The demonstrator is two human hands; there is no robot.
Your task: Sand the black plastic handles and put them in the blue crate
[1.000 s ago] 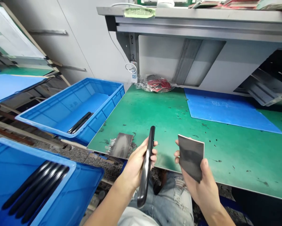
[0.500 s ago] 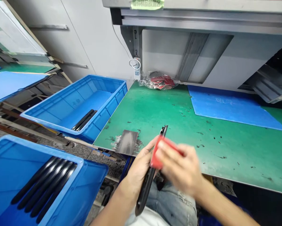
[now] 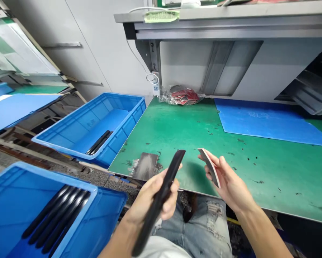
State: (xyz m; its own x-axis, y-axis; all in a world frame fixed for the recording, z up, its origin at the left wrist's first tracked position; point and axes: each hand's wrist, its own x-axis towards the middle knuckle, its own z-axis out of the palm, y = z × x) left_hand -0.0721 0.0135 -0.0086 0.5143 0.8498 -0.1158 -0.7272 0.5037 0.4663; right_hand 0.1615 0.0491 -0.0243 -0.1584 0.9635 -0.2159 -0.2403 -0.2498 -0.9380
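My left hand (image 3: 152, 197) grips a long, curved black plastic strip (image 3: 161, 195) around its middle; the strip slants from above my lap up to the front edge of the green table (image 3: 182, 132). My right hand (image 3: 228, 182) holds a small abrasive pad (image 3: 211, 165) with a dark grey face and a red back, seen almost edge-on, a short way to the right of the strip's upper tip. The pad and the strip are apart. A second worn grey pad (image 3: 145, 165) lies on the table's front left corner, just left of the strip.
Two blue bins stand to the left: the near bin (image 3: 77, 218) holds several black strips (image 3: 56, 222), the far bin (image 3: 96, 125) holds two or three. A blue mat (image 3: 268, 122) lies at the table's back right, a plastic bag of red parts (image 3: 181, 96) against the back panel.
Half a second ago my right hand was rubbing the pad against the strip's upper part. It has since drawn away to the right, and the strip has tilted further over.
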